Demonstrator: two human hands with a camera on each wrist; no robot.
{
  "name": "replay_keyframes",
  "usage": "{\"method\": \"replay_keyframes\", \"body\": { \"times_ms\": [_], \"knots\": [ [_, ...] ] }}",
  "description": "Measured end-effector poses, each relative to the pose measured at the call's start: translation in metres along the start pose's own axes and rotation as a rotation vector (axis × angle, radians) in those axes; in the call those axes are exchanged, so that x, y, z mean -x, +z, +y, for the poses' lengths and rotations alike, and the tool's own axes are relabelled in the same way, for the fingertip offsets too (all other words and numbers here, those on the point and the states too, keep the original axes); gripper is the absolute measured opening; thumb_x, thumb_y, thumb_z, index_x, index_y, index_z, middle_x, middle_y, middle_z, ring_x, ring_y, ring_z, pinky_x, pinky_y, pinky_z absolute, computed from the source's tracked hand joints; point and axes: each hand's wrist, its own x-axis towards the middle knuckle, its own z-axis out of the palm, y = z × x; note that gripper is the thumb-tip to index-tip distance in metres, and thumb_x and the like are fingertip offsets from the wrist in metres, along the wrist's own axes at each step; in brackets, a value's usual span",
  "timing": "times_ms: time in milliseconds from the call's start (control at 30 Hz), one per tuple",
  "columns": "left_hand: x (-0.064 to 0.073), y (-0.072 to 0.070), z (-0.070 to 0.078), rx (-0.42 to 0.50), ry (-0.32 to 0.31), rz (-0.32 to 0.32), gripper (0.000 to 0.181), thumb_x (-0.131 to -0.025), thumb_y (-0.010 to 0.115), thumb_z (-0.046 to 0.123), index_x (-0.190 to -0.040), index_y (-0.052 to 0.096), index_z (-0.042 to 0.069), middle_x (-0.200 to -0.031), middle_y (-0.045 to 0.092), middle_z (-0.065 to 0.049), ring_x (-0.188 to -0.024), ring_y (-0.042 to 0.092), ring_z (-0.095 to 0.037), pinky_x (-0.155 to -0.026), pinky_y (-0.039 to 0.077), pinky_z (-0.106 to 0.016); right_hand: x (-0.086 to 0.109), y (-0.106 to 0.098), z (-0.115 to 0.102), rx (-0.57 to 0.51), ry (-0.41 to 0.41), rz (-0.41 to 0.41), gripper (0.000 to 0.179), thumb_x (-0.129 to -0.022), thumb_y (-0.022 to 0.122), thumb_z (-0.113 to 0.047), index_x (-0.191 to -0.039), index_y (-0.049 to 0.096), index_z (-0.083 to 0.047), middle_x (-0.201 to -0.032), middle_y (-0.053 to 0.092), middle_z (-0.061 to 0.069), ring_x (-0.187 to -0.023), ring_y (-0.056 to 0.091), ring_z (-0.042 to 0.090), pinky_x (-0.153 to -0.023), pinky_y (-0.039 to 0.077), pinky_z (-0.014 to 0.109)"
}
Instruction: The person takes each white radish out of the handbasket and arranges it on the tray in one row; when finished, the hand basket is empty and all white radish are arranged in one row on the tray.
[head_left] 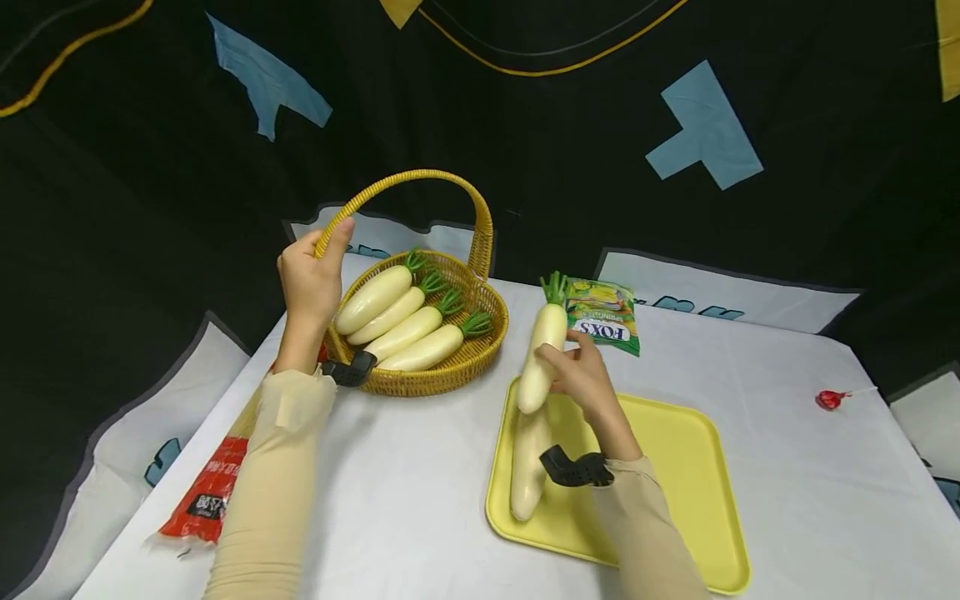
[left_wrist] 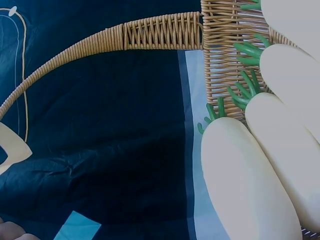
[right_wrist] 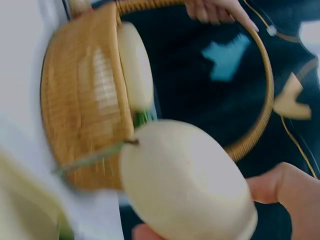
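My left hand (head_left: 313, 271) grips the arched handle of a wicker basket (head_left: 420, 383) at the back left. Several white radishes (head_left: 417, 335) with green tops lie side by side in the basket. Between the thumb and fingers of my right hand (head_left: 585, 375) is another white radish (head_left: 542, 354), its green top pointing away from me. That one is over the left edge of a yellow tray (head_left: 675, 467), where a further white radish (head_left: 529, 475) lies. The right wrist view shows the held radish (right_wrist: 185, 180) close up, with the basket (right_wrist: 85, 100) behind it.
A green candy packet (head_left: 603, 315) lies behind the tray. Left of my left forearm is a red plastic package (head_left: 206, 492), partly hidden. A red lollipop (head_left: 829, 400) sits on the white table at the right. A dark cloth with blue patches (head_left: 705, 125) hangs behind.
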Motion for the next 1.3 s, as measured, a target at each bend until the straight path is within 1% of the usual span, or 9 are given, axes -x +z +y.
{"method": "replay_keyframes", "body": {
  "times_ms": [133,233,400,567,667,833,967,1133,1300],
  "knots": [
    [-0.002,-0.001,0.001,-0.006,0.011,0.011,0.048,-0.086,0.060,0.031,-0.049,0.034,0.015,-0.045,0.027,0.011,-0.041,0.024,-0.001,-0.040,0.015,-0.017,0.011,-0.028,0.022,0.059,0.040,-0.019,0.063,-0.086,0.054,-0.030,-0.137,0.026,-0.006,-0.101,0.047,0.017,-0.070,0.056,0.016,-0.072,0.053,0.040],
    [-0.004,-0.002,0.002,-0.002,0.018,0.021,0.049,-0.086,0.060,0.031,-0.048,0.034,0.015,-0.045,0.027,0.011,-0.041,0.024,-0.002,-0.040,0.015,-0.017,0.019,-0.037,0.037,0.088,0.064,-0.046,0.064,-0.085,0.054,-0.031,-0.136,0.026,-0.004,-0.103,0.047,0.020,-0.073,0.058,0.019,-0.071,0.053,0.040],
    [-0.006,-0.002,0.002,0.006,0.024,0.014,0.050,-0.085,0.060,0.033,-0.048,0.033,0.014,-0.045,0.027,0.010,-0.041,0.024,-0.002,-0.039,0.015,-0.018,0.031,-0.037,0.060,0.143,0.097,-0.061,0.061,-0.084,0.056,-0.029,-0.133,0.031,-0.003,-0.099,0.050,0.020,-0.072,0.057,0.020,-0.064,0.052,0.035],
    [-0.006,-0.002,0.001,0.001,0.015,0.024,0.050,-0.085,0.061,0.034,-0.048,0.033,0.015,-0.045,0.027,0.010,-0.041,0.023,-0.002,-0.040,0.014,-0.018,0.041,-0.030,0.074,0.248,0.103,-0.053,0.059,-0.082,0.058,-0.031,-0.130,0.037,-0.004,-0.090,0.052,0.013,-0.073,0.053,0.018,-0.062,0.045,0.028],
    [-0.005,-0.001,0.000,-0.003,0.008,0.022,0.050,-0.085,0.061,0.034,-0.048,0.033,0.016,-0.045,0.027,0.010,-0.042,0.023,-0.002,-0.040,0.015,-0.018,0.046,-0.027,0.079,0.293,0.108,-0.042,0.060,-0.080,0.060,-0.031,-0.129,0.037,-0.005,-0.085,0.050,0.010,-0.069,0.051,0.017,-0.059,0.042,0.027],
    [-0.003,0.000,-0.001,-0.006,-0.007,0.014,0.049,-0.085,0.060,0.034,-0.049,0.034,0.015,-0.045,0.027,0.010,-0.042,0.024,-0.002,-0.041,0.015,-0.018,0.053,-0.024,0.082,0.293,0.119,-0.057,0.061,-0.077,0.061,-0.027,-0.129,0.037,-0.005,-0.078,0.047,0.008,-0.060,0.052,0.016,-0.055,0.046,0.029],
    [-0.001,0.001,-0.001,0.002,-0.017,0.003,0.049,-0.086,0.060,0.035,-0.049,0.034,0.015,-0.046,0.028,0.010,-0.042,0.024,-0.002,-0.040,0.015,-0.018,0.058,-0.023,0.082,0.307,0.132,-0.090,0.063,-0.077,0.062,-0.029,-0.129,0.036,-0.004,-0.085,0.051,0.009,-0.063,0.054,0.016,-0.057,0.047,0.029],
    [0.000,0.001,-0.001,0.000,-0.006,0.008,0.050,-0.086,0.060,0.034,-0.049,0.033,0.014,-0.045,0.027,0.010,-0.041,0.023,-0.002,-0.040,0.015,-0.018,0.062,-0.023,0.082,0.283,0.153,-0.151,0.065,-0.078,0.063,-0.030,-0.130,0.036,-0.003,-0.094,0.055,0.012,-0.067,0.058,0.016,-0.059,0.049,0.030],
    [0.001,0.002,-0.001,0.000,0.002,0.012,0.050,-0.086,0.060,0.033,-0.049,0.033,0.014,-0.046,0.027,0.009,-0.042,0.023,-0.002,-0.040,0.015,-0.018,0.063,-0.028,0.080,0.313,0.151,-0.186,0.069,-0.079,0.065,-0.033,-0.133,0.035,-0.002,-0.095,0.058,0.010,-0.066,0.058,0.015,-0.059,0.050,0.030]
  ]
}}
